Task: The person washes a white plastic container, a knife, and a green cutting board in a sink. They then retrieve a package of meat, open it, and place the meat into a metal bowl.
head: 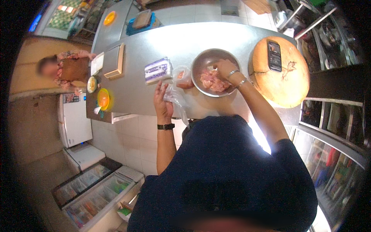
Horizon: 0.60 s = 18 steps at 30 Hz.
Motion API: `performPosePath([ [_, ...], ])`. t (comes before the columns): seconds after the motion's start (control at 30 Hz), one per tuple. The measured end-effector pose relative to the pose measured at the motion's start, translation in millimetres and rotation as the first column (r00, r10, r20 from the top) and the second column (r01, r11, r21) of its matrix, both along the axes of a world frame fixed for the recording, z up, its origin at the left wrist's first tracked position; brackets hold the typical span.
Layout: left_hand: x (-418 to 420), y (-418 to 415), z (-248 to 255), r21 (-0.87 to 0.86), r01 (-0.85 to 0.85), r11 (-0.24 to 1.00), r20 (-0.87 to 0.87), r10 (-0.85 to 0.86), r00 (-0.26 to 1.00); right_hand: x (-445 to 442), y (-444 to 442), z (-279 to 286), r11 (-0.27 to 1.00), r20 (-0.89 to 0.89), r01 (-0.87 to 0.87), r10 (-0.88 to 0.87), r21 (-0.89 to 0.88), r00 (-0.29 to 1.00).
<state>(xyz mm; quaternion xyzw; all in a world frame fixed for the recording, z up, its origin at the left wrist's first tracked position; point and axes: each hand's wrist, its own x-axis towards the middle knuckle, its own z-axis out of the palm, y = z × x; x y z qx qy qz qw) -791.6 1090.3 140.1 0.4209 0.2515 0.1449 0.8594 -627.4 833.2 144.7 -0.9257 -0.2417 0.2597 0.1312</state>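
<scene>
A round metal bowl (200, 55) stands on the steel table (174, 40), with raw, pinkish meat pieces (213, 81) inside. My right hand (227, 68) reaches into it from the right, over the meat, and something small and pale shows at its fingertips; whether it grips that is unclear. Left of the bowl sits a clear plastic bag (185, 79) with reddish contents, its loose end trailing towards the table's near edge. Beside that trailing end is my left hand (163, 101), palm turned to the right and fingers spread. A white and purple packet (158, 71) lies just beyond my left fingertips.
A round wooden chopping block (278, 84) bearing a phone (274, 56) is at the right. Leftward are a box (114, 61), a yellow bowl (103, 98) and a small dish (92, 84). Another person (74, 69) is at the table's left end. Glass-topped chest freezers (95, 197) stand lower left.
</scene>
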Motion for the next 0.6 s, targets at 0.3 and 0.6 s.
performPosePath([
  [0.3,-13,-1,-1,-0.121,0.021,0.992,0.104,-0.009,0.994,-15,-25,-26,0.980,0.166,-0.019,-0.015,0.199,0.986],
  [0.6,-54,9,-55,0.756,0.013,0.654,-0.285,0.311,0.907,-13,-27,-78,0.992,0.171,-0.083,0.065,0.099,0.983],
])
